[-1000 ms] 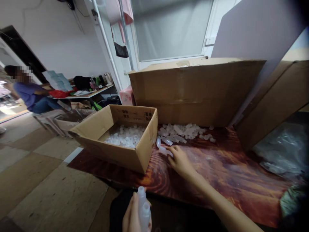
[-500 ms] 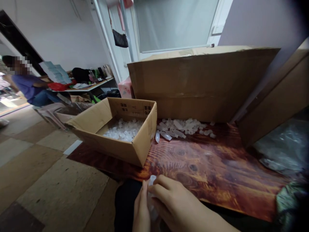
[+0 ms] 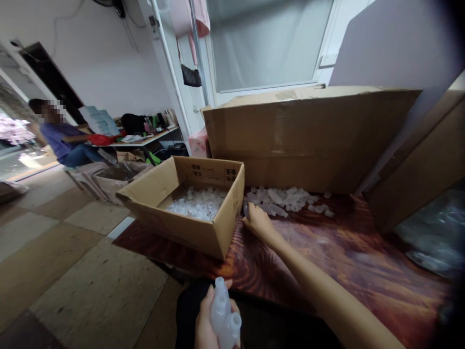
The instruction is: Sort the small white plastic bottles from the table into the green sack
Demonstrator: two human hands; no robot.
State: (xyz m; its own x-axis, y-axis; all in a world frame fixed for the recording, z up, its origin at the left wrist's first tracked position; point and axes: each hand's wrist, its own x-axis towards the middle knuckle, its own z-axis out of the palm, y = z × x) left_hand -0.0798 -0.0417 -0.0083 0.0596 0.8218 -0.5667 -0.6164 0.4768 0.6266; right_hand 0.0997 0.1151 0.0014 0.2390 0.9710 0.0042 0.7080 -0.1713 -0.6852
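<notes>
In the lower middle, my left hand is wrapped round several small translucent white plastic bottles with narrow open necks. My right hand is stretched out over the table at the near left end of a loose pile of similar plastic bottles and caps. Its fingers are closed on one small plastic bottle, mostly hidden by the hand. Just left of that hand stands an open cardboard box holding many small translucent pieces.
The brown wood-grained table bears the box and the pile. A large cardboard carton stands behind them. Right, a clear plastic bag lies by another carton. A person in purple sits far left by a side table.
My right hand has left my left hand and reached forward to the pile, closing on a bottle there. The bottles in my left hand are now uncovered. The view has tilted slightly up and left.
</notes>
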